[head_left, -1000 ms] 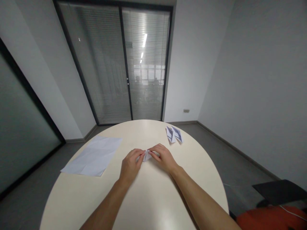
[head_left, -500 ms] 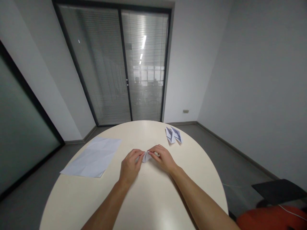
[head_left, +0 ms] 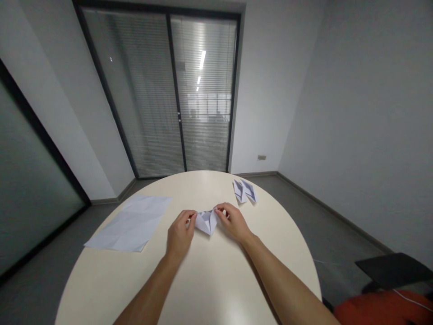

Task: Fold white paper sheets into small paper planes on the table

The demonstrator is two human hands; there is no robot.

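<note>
Between my hands, over the middle of the round table (head_left: 203, 280), is a small folded piece of white paper (head_left: 207, 222) with creased flaps and a point facing me. My left hand (head_left: 181, 232) pinches its left end between thumb and fingers. At its right upper corner, my right hand (head_left: 233, 221) grips the paper the same way. Two folded paper pieces (head_left: 240, 191) lie side by side near the table's far right edge. To the left of my left hand are large white paper sheets (head_left: 131, 223), lying flat with faint creases.
Beyond the table stands a dark-framed glass door (head_left: 177, 90) with blinds. A black flat panel (head_left: 394, 270) and a red-orange seat (head_left: 382, 308) are at the lower right, beside the table. A grey wall (head_left: 365, 126) rises on the right.
My hands have moved apart, the right one to the right and the left slightly left. More of the folded paper shows between them, spread wider. The other papers have not moved.
</note>
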